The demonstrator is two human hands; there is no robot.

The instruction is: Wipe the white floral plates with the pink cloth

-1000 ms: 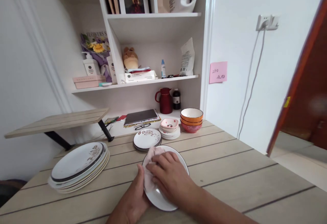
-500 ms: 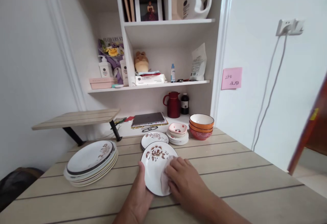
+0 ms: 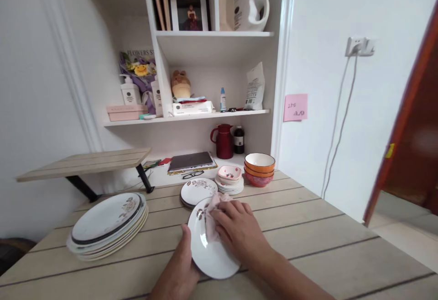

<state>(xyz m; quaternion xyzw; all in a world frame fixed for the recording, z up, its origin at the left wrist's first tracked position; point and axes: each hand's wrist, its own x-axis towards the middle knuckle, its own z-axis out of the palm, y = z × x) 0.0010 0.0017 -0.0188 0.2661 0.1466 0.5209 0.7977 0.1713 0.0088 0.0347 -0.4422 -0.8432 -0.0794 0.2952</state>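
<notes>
A white plate (image 3: 219,261) with a brown flower pattern is held tilted above the table by my left hand (image 3: 183,261), its thumb along the left rim and the other fingers hidden beneath. My right hand (image 3: 237,229) is closed on a pale pink cloth (image 3: 212,222) and presses it against the plate's face, covering part of the flowers. Just behind lies a short stack of similar flowered plates (image 3: 198,191). Beside that stack are small white saucers (image 3: 234,189) topped by a pink square dish (image 3: 230,172).
Large plates (image 3: 106,220) are stacked at left, near a raised wooden shelf (image 3: 85,163) on black legs. Orange and red bowls (image 3: 260,170) stand nested at the back right. Behind are a laptop (image 3: 191,160), glasses (image 3: 192,174), a red jug (image 3: 224,142) and a dark bottle (image 3: 238,140).
My right hand has moved the cloth from the plate's lower right up over the flowers. The plate has turned and tilted in my left hand. The view has shifted slightly right.
</notes>
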